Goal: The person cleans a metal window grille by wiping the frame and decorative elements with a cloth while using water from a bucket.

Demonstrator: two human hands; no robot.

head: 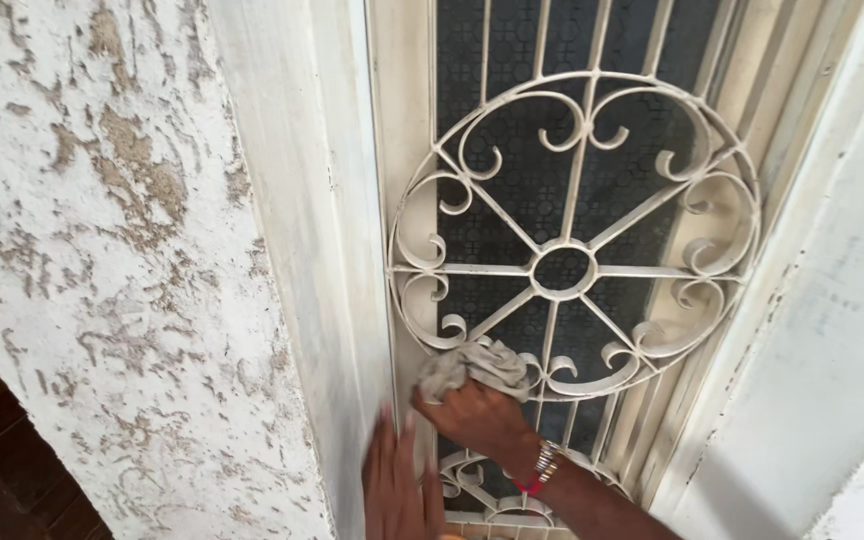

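Right hand (477,418) bunches a rag (472,368) against the grille (572,235) at six o'clock; left hand (397,485) lies flat. Scrollwork could snag the rag.

no packages, labels, signs or screens in view.

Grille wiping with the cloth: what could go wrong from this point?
1. The cloth in the right hand is bunched against the lower scrolls of the white metal grille; it could snag on a curled tip.
2. The fingers press close to narrow gaps between the bars, so a slip might scrape the knuckles.
3. The left hand rests flat on the door frame beside flaking textured wall; loosened flakes might dirty wiped parts.
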